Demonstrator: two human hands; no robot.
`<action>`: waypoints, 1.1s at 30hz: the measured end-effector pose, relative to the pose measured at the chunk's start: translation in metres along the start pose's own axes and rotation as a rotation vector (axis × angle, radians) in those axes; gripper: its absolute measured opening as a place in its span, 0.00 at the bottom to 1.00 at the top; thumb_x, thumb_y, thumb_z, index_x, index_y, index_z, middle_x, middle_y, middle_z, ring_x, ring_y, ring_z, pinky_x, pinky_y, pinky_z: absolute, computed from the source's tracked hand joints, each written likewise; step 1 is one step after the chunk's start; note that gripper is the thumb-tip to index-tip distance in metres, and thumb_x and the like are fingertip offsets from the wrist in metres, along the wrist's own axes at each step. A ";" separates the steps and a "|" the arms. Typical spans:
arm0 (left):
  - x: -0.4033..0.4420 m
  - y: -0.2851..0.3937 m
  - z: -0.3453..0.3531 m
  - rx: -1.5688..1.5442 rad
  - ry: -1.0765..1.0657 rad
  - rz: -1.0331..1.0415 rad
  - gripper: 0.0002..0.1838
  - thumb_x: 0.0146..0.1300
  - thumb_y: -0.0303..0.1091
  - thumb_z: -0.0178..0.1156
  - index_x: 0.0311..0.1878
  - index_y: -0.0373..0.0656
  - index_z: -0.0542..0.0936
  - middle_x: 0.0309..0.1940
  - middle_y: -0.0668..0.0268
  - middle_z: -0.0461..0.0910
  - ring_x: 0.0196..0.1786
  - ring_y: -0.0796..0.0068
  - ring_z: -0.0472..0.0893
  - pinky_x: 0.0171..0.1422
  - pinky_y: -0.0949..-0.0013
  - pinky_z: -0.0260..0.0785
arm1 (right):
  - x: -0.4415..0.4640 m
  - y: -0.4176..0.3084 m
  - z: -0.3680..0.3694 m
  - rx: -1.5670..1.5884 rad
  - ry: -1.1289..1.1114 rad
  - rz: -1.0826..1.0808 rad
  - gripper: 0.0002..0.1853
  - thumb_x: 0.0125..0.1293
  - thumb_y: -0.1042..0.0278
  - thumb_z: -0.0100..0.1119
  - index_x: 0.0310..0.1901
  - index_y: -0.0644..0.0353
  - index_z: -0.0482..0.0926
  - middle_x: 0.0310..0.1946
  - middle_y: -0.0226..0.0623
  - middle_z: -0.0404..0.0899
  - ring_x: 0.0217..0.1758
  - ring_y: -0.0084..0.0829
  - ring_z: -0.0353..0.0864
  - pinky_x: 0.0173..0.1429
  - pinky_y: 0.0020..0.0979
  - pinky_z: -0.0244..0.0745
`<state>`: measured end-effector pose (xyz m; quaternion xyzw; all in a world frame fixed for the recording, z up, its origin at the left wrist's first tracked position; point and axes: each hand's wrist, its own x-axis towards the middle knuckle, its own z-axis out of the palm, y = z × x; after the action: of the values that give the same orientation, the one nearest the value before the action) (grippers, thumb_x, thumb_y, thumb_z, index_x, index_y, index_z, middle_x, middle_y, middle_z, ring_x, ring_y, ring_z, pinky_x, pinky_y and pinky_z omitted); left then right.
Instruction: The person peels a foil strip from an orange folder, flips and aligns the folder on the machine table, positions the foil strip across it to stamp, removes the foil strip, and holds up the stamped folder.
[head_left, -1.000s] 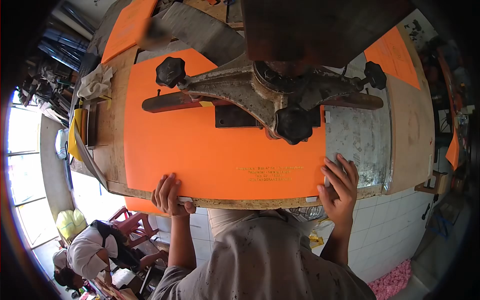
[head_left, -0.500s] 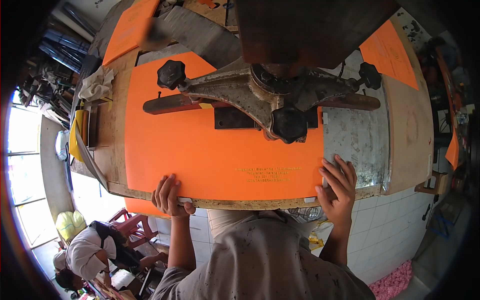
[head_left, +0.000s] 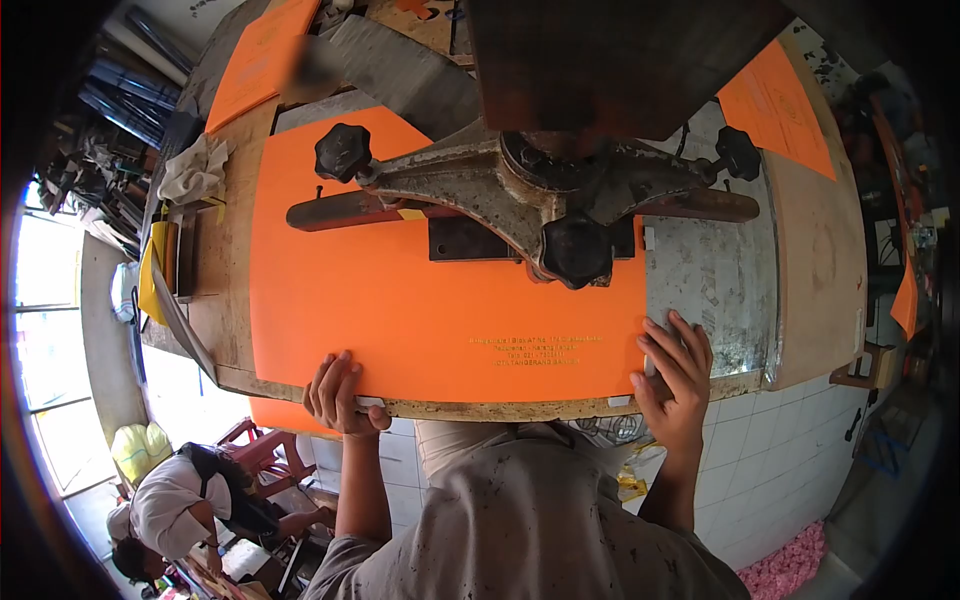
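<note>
A large orange sheet point(head_left: 400, 310) lies flat on the wooden table under a metal press head point(head_left: 470, 185) with black knobs. Gold text shows near the sheet's lower right. At its lower left corner, my left hand point(head_left: 344, 393) rests with fingers curled over the edge, thumb beside a small white tab point(head_left: 369, 402). My right hand point(head_left: 677, 375) is at the lower right corner, fingers apart, touching the sheet's right edge and the metal plate point(head_left: 715, 270). The press head hides part of the sheet's upper area.
Orange printed sheets lie at the back left point(head_left: 258, 62) and back right point(head_left: 780, 105). A crumpled cloth point(head_left: 193, 172) sits on the left. A brown board point(head_left: 820, 270) lies at the right. Another person point(head_left: 180, 505) bends over at the lower left.
The view has shifted slightly, moving the press and sheets a little in the frame. Both hands keep their places at the orange sheet's corners.
</note>
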<state>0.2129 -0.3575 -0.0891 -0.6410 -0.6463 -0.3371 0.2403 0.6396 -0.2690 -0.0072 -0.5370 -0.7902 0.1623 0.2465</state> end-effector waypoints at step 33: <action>0.001 0.000 0.000 0.001 0.003 0.000 0.29 0.73 0.59 0.42 0.50 0.48 0.86 0.50 0.61 0.89 0.57 0.56 0.86 0.66 0.54 0.67 | 0.000 -0.001 -0.001 0.013 0.018 0.006 0.19 0.65 0.64 0.67 0.57 0.56 0.87 0.65 0.32 0.83 0.77 0.45 0.72 0.82 0.57 0.53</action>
<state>0.2131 -0.3574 -0.0883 -0.6405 -0.6459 -0.3379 0.2415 0.6389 -0.2692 -0.0058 -0.5391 -0.7854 0.1632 0.2566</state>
